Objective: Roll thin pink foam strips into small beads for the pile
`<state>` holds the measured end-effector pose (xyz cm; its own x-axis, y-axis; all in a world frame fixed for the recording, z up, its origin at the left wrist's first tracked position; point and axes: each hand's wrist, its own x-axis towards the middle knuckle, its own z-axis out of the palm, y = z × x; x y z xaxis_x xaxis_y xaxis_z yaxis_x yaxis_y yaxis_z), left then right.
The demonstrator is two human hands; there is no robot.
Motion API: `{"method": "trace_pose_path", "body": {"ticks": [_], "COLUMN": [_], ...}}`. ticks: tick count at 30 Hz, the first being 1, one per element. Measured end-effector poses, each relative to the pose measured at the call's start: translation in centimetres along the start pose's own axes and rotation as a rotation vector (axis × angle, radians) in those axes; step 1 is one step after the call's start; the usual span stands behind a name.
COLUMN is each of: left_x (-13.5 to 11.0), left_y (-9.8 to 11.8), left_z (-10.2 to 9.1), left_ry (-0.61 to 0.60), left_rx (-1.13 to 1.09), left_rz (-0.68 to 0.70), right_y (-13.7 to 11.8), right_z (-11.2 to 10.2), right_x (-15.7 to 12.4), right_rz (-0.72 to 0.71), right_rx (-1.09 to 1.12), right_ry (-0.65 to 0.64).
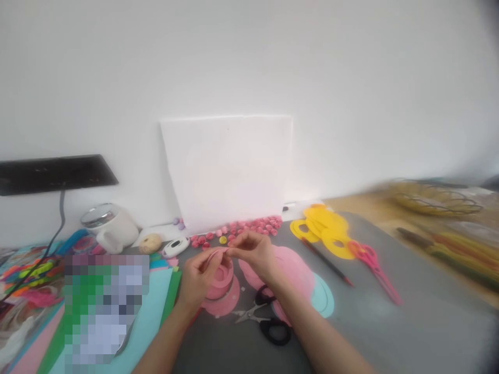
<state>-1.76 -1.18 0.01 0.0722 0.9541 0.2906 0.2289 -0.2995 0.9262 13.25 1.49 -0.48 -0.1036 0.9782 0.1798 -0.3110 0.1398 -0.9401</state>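
My left hand [197,278] and my right hand [255,254] meet above the table, fingertips close together. Both pinch a thin pink paper strip [217,251], mostly hidden by the fingers. Just below them is a ring-shaped pink paper roll [221,280] on top of a flat pink paper disc [224,306]. Behind the hands lie many small rolled pink paper coils [265,225]. Black-handled scissors [275,332] lie partly open between my forearms. Larger pink paper circles [294,270] are partly covered by my right wrist.
On the right are yellow paper rings [329,228], a dark pencil [329,264] and pink scissors [376,270]. A white board [230,171] leans on the wall. A white mug [113,228], coloured paper sheets [152,317] and craft supplies [31,275] crowd the left.
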Motion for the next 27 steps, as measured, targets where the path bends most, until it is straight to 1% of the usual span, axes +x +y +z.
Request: {"method": "trace_pose_path", "body": {"ticks": [2,7,12,17,21,24,27], "left_x": [0.0,0.1,0.1,0.1,0.0,-0.2,-0.4], "left_y": [0.0,0.0,0.5,0.5,0.7,1.4,1.9], "left_z": [-0.1,-0.4,-0.5,-0.8,-1.1,-1.0,-0.6], "left_ry": [-0.019,-0.094,-0.125,-0.188,-0.236,-0.224,-0.216], "left_rx": [-0.013,-0.058,-0.101,-0.092,-0.027,0.090,0.231], "left_rz": [-0.010,-0.061,-0.079,-0.062,-0.037,-0.008,0.062], "right_y": [0.0,-0.4,-0.9,-0.7,-0.7,-0.8,-0.7], "right_z": [-0.1,-0.2,-0.3,-0.5,-0.6,-0.5,-0.5], "right_x": [0.0,-0.1,-0.1,-0.1,-0.1,-0.1,-0.2], "right_rz": [-0.011,-0.009,-0.004,-0.006,0.030,0.047,0.075], "right_rx": [0.002,0.060,0.044,0.036,0.080,0.047,-0.005], "right_ry": [-0.023,-0.139,-0.173,-0.187,-0.252,-0.243,-0.242]}}
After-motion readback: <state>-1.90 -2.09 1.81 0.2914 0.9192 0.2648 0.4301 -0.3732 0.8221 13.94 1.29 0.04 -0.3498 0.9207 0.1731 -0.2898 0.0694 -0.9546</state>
